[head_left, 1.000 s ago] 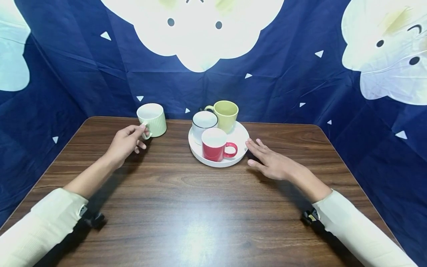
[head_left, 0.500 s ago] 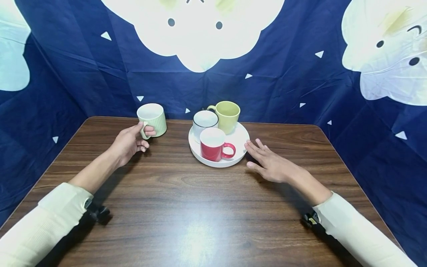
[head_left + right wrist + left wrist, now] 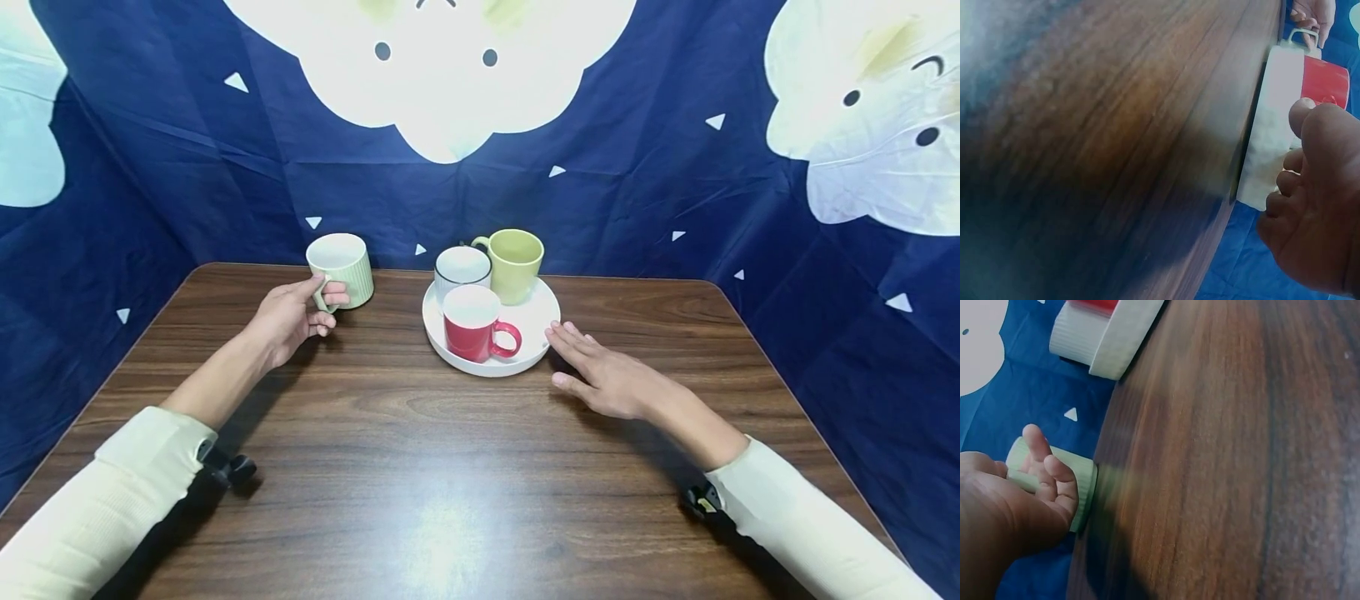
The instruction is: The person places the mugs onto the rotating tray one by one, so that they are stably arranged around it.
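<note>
My left hand (image 3: 288, 321) grips the handle of a pale green ribbed mug (image 3: 352, 271) at the back left of the table; in the left wrist view, fingers (image 3: 1060, 478) pass through that handle. On a round white dish (image 3: 536, 321) in the back middle stand a red mug (image 3: 468, 333), a white ribbed mug (image 3: 448, 279) with a dark rim and a yellow-green mug (image 3: 517, 271). My right hand (image 3: 611, 379), fingers straight and together, has its fingertips at the dish's right rim. The right wrist view shows the dish wall (image 3: 1272, 112) beside that hand.
The brown wooden table (image 3: 420, 467) ends at its back edge just behind the mugs. A dark blue cloth (image 3: 630, 208) with white cloud shapes hangs behind and at both sides. Dark wrist devices (image 3: 228, 467) sit at both cuffs.
The left fingers have closed through the green mug's handle. The dish has turned slightly: the red mug moved left, the yellow-green one right. My right hand slid slightly nearer the front.
</note>
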Demonstrator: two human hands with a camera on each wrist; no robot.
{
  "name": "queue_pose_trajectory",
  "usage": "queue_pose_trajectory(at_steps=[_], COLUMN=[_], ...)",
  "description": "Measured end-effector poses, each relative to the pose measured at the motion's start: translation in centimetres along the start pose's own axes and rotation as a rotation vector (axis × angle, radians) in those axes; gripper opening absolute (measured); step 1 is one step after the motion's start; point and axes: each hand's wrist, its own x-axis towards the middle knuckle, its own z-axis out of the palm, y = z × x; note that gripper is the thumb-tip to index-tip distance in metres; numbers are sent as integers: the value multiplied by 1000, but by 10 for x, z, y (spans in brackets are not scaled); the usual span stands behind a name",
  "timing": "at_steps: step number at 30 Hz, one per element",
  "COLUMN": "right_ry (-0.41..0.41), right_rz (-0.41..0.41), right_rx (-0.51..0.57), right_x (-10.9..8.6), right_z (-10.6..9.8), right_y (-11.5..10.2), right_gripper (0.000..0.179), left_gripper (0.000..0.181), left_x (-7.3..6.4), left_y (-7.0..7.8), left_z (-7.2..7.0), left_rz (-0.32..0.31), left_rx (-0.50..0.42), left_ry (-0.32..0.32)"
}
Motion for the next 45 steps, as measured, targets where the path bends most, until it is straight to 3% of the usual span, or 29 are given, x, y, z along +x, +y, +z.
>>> queue_pose_trajectory(at_steps=[12, 18, 27, 35, 45], right_ry=[6, 0, 7, 49, 59], right_rz=[-9, -4, -37, -23, -7], right_rx=[-17, 2, 5, 5, -16], right_x=[-2, -3, -4, 0, 12], right_z=[2, 2, 5, 0, 0], right_y=[-5, -9, -13, -8, 4], right_gripper=[72, 72, 71, 69, 69], left_gripper=[44, 45, 43, 40, 44], left_x=[1, 2, 5, 5, 2], left_y=[2, 4, 4, 3, 1], left_z=[1, 5, 1, -1, 3], left_rz=[3, -17, -23, 24, 42], left_rx=[-72, -39, 9, 41, -26], left_ry=[9, 32, 0, -9, -33])
